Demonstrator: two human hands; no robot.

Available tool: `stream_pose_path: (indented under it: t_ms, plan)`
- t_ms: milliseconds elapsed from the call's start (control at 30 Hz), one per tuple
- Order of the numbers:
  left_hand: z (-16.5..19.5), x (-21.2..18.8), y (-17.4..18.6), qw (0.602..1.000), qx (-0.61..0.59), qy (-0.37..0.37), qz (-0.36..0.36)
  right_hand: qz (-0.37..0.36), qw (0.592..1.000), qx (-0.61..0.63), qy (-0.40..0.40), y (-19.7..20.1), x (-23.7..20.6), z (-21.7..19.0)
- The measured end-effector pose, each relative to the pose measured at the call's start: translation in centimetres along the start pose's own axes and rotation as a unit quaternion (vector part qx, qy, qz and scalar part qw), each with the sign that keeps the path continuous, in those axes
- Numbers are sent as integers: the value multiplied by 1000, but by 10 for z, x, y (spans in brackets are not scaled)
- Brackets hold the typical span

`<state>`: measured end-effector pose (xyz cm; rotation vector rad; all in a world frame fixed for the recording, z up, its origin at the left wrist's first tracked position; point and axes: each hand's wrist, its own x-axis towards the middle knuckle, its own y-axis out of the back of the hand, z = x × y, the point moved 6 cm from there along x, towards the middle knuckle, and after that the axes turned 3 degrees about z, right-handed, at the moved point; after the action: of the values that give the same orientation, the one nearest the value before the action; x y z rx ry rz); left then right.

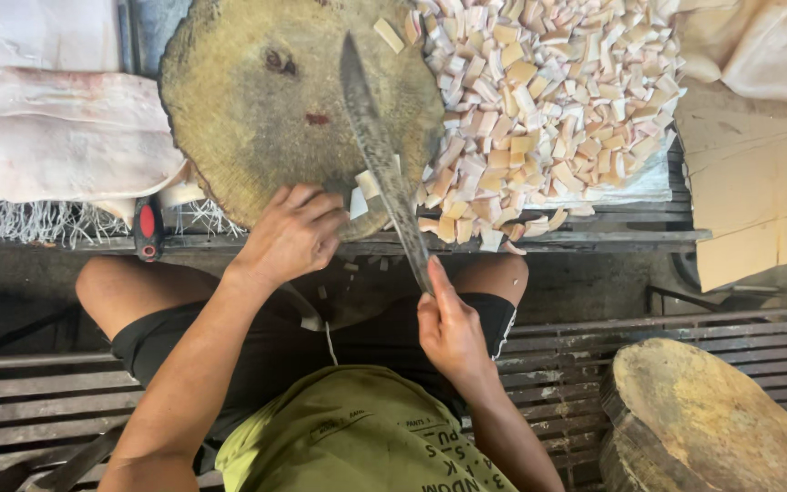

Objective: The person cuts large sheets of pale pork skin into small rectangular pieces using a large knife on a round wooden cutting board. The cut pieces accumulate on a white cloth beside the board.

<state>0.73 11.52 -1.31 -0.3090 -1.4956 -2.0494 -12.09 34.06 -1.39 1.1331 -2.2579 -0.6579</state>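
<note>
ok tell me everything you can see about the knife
The knife is a long cleaver-like blade, dark, mottled metal, lying across the round wooden chopping block with its tip pointing away from the person. The right hand grips its handle, index finger extended along the spine. Pale cut pieces lie beside it, and the left hand rests on the block close by.

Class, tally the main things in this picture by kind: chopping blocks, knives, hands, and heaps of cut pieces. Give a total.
Round wooden chopping blocks: 2, the big one and the spare one
Long knife: 1
Hands: 2, left hand, right hand
Heap of cut pieces: 1
Total: 6
</note>
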Motion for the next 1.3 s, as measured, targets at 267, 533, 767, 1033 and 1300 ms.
stream_pose_path:
  t_ms: [267,533,767,1033,1300]
  plan:
    - [-14,-23,16,980,-11,127,154,-108,993,-29,-40,-2,-3,21]
    - [-5,-10,18,969,-31,150,195,28,992,-71,-97,17,39,64]
    - [-32,-35,37,935,49,271,225,-60,924,327,-189,-48,64,20]
    - [-112,-100,44,897,177,381,140,-147,907,349,-184,-114,97,-35]
    - [-169,-95,45,892,138,398,162,-174,893,383,-158,-149,101,-43]
